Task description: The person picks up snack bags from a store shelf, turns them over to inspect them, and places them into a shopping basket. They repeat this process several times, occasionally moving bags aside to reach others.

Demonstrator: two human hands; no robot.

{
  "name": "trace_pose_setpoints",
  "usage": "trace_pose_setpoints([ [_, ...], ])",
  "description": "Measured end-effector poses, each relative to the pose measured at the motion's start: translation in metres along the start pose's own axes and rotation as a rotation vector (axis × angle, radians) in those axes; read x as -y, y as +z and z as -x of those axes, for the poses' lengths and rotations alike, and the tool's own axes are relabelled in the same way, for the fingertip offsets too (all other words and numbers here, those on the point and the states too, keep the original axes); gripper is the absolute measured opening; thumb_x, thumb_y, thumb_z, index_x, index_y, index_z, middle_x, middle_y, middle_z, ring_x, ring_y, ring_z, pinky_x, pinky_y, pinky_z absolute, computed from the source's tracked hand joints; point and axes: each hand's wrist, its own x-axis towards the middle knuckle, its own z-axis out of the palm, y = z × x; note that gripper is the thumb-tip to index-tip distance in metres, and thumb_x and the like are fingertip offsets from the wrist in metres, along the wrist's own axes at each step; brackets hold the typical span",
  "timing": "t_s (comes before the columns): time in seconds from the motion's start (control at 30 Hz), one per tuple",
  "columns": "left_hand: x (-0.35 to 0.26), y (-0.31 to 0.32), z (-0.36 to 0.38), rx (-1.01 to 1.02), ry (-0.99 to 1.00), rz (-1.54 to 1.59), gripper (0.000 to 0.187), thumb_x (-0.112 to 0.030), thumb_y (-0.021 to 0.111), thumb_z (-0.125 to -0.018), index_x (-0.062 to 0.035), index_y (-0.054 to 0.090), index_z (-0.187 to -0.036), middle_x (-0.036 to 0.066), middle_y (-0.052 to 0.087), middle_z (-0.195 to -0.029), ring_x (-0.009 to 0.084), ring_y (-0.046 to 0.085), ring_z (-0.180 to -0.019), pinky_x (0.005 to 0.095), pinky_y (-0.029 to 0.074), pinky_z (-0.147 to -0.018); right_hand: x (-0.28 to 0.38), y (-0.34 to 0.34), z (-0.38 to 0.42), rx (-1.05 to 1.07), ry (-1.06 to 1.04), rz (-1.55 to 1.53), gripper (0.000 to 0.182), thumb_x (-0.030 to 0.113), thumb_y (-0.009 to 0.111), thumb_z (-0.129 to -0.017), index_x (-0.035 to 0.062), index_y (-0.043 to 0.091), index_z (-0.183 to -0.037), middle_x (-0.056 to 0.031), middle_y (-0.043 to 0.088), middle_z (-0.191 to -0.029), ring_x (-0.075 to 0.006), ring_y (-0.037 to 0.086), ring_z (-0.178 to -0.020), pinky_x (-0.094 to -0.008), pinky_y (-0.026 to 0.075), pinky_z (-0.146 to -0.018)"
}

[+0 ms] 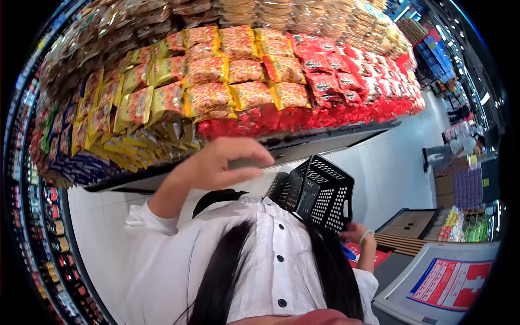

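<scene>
My left hand (230, 162) is raised in front of my chest, its thumb and fingers apart with nothing between them. It is nearest to the shelf's front edge, below yellow snack bags (208, 100) with multicoloured contents and red snack bags (325, 70). My right hand (358, 234) is low at my right side, its fingers curled at the upper edge of a black perforated shopping basket (330, 195). The basket is tilted beside my body, and no goods show inside it. Part of the right hand's grip is hidden.
Clear bags of brown snacks (271, 16) are stacked higher on the display. A sign stand with a red and white poster (452, 284) is close on my right. A shelf of jars (59, 244) runs along the left. Another person (460, 146) is farther down the tiled aisle.
</scene>
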Motion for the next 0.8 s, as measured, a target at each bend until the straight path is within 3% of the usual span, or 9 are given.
trace_pose_setpoints([
  [0.07,-0.023,-0.019,-0.001,-0.118,0.047,-0.237,0.025,-0.010,0.069,-0.086,-0.0011,0.064,-0.109,0.012,0.067,-0.104,0.0222,0.065,-0.098,0.0331,0.050,-0.085,0.036,-0.040,-0.013,-0.449,-0.405,-0.137,0.045,0.024,0.078,-0.075,0.0053,0.063,-0.114,-0.0161,0.069,-0.094,-0.0303,0.067,-0.086,-0.0389,0.053,-0.078],
  [0.1,-0.031,-0.031,0.001,-0.169,0.015,-0.338,0.027,-0.009,0.069,-0.086,0.0000,0.064,-0.110,0.012,0.067,-0.108,0.0235,0.063,-0.102,0.0343,0.049,-0.089,0.077,-0.072,-0.011,-0.551,-0.606,-0.241,0.041,0.015,0.075,-0.079,0.0042,0.060,-0.116,-0.0147,0.068,-0.097,-0.0305,0.066,-0.088,-0.0392,0.053,-0.080],
  [0.17,-0.041,-0.054,0.000,-0.269,0.040,-0.552,0.030,-0.009,0.069,-0.086,0.0005,0.063,-0.114,0.012,0.066,-0.114,0.0250,0.062,-0.109,0.0354,0.047,-0.094,0.156,-0.130,0.002,-0.848,-0.893,0.009,0.038,0.012,0.071,-0.081,0.0043,0.058,-0.115,-0.0144,0.064,-0.102,-0.0335,0.061,-0.094,-0.0403,0.050,-0.083],
  [0.3,-0.042,-0.097,-0.014,-0.369,0.093,-0.914,0.036,-0.016,0.067,-0.088,-0.0023,0.060,-0.121,0.012,0.064,-0.120,0.0262,0.060,-0.113,0.0358,0.046,-0.097,0.280,-0.204,0.029,-0.939,-1.283,0.128,0.040,0.012,0.067,-0.081,0.0028,0.057,-0.119,-0.0168,0.059,-0.115,-0.0358,0.053,-0.111,-0.0422,0.045,-0.094],
  [0.5,0.000,-0.143,-0.026,-0.219,-0.052,-1.080,0.047,-0.034,0.063,-0.091,-0.0037,0.056,-0.126,0.014,0.061,-0.125,0.0283,0.057,-0.116,0.0382,0.044,-0.098,0.377,-0.250,-0.016,-1.042,-1.319,0.384,0.056,0.020,0.067,-0.080,0.0026,0.048,-0.129,-0.0170,0.054,-0.126,-0.0356,0.048,-0.118,-0.0442,0.040,-0.102],
  [0.57,0.011,-0.146,-0.031,-0.190,-0.078,-1.143,0.053,-0.039,0.063,-0.090,-0.0027,0.055,-0.127,0.015,0.061,-0.123,0.0296,0.058,-0.114,0.0391,0.045,-0.096,0.388,-0.255,-0.036,-1.042,-1.281,0.424,0.064,0.024,0.070,-0.076,0.0044,0.045,-0.132,-0.0168,0.053,-0.127,-0.0365,0.047,-0.119,-0.0453,0.039,-0.102],
  [0.67,0.011,-0.149,-0.038,-0.107,-0.304,-1.070,0.051,-0.037,0.062,-0.091,-0.0091,0.051,-0.133,0.013,0.058,-0.128,0.0302,0.054,-0.119,0.0413,0.045,-0.098,0.401,-0.259,-0.046,-0.965,-1.175,0.492,0.064,0.023,0.070,-0.076,0.0043,0.046,-0.132,-0.0179,0.053,-0.125,-0.0360,0.048,-0.117,-0.0443,0.039,-0.102],
  [0.7,0.014,-0.151,-0.038,-0.127,-0.214,-1.080,0.058,-0.043,0.066,-0.087,-0.0052,0.054,-0.129,0.016,0.061,-0.120,0.0317,0.057,-0.113,0.0402,0.045,-0.096,0.403,-0.260,-0.048,-0.955,-1.166,0.502,0.065,0.024,0.070,-0.075,0.0042,0.046,-0.132,-0.0185,0.054,-0.123,-0.0361,0.049,-0.114,-0.0445,0.040,-0.100],
  [0.8,0.012,-0.151,-0.044,-0.029,-0.333,-1.094,0.056,-0.041,0.066,-0.087,-0.0068,0.054,-0.129,0.015,0.059,-0.121,0.0324,0.056,-0.114,0.0414,0.045,-0.097,0.400,-0.262,-0.050,-0.905,-1.171,0.465,0.065,0.025,0.070,-0.075,0.0041,0.045,-0.132,-0.0186,0.054,-0.121,-0.0361,0.050,-0.114,-0.0444,0.040,-0.099],
])
